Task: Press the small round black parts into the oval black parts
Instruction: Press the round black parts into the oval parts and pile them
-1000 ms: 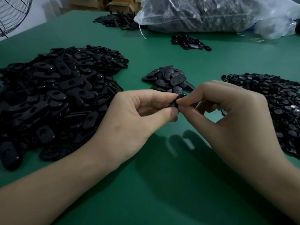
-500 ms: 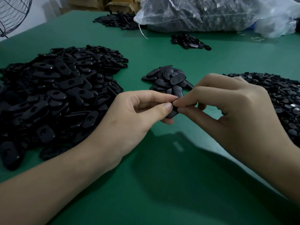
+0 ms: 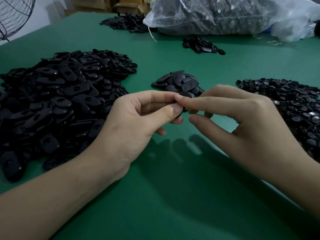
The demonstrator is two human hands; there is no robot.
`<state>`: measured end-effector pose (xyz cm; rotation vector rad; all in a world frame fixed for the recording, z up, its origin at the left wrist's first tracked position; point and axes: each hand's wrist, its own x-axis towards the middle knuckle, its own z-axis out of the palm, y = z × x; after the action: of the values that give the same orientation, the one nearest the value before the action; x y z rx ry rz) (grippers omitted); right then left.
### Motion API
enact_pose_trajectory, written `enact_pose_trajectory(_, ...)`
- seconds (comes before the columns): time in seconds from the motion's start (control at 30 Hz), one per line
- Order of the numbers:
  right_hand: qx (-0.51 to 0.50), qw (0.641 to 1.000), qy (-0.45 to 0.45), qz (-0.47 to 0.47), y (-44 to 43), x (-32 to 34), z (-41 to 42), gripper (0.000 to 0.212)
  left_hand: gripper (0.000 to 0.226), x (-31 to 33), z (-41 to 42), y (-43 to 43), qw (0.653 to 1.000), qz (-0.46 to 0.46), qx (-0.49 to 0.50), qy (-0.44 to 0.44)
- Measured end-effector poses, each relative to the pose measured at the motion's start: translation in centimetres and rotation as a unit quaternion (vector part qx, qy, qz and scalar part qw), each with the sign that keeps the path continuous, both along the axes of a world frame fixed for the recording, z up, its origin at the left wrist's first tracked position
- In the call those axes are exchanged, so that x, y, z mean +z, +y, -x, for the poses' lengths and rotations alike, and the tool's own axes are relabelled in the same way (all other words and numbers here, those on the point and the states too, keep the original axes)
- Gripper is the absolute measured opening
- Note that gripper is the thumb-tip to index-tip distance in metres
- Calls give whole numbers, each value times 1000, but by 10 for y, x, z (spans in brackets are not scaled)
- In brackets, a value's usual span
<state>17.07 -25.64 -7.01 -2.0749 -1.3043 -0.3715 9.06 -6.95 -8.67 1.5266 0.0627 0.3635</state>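
Note:
My left hand (image 3: pixel 138 122) pinches one oval black part (image 3: pixel 183 110) between thumb and index finger, just above the green table (image 3: pixel 173 196). The hands hide most of the part, so I cannot see a round part on it. My right hand (image 3: pixel 242 122) meets it from the right. Its straight index fingertip touches the top of the part and its thumb hangs apart below. A big heap of oval black parts (image 3: pixel 60 101) lies at the left. The small round black parts (image 3: pixel 285 104) are heaped at the right.
A small pile of oval parts (image 3: pixel 178 82) sits just behind my hands. Two more dark piles (image 3: pixel 124 23) (image 3: pixel 202 45) lie farther back. A clear plastic bag (image 3: pixel 225 14) full of parts spans the far edge, a wire fan guard (image 3: pixel 13 14) stands far left.
My right thumb has come off the part and dropped below it, leaving only the index fingertip on it. Both hands have shifted slightly left; my left hand keeps its pinch.

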Motion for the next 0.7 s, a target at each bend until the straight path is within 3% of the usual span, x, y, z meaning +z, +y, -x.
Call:
enact_pose_trajectory(0.07,8,1000,20,-10,1,-2,2,37,15,0,0,-1,1000,-4,13,-15)
enact_pose_trajectory(0.13,10,992,109,-64,4,-5,6,44,12,1,0,-3,999,-20,23,-33)
enact_pose_trajectory(0.23,31,925,333,-177,10,-7,10,30,12,1,2,-7,996,-56,28,-63)
enact_pose_trajectory(0.33,29,872,444,-206,13,-9,10,19,18,2,3,-10,991,-96,36,-85)
enact_pose_trajectory(0.5,56,812,533,-231,17,-11,14,10,21,2,4,-11,985,-124,62,-105)
enact_pose_trajectory(0.7,92,772,581,-241,17,-10,18,8,27,3,6,-13,972,-181,87,-124)
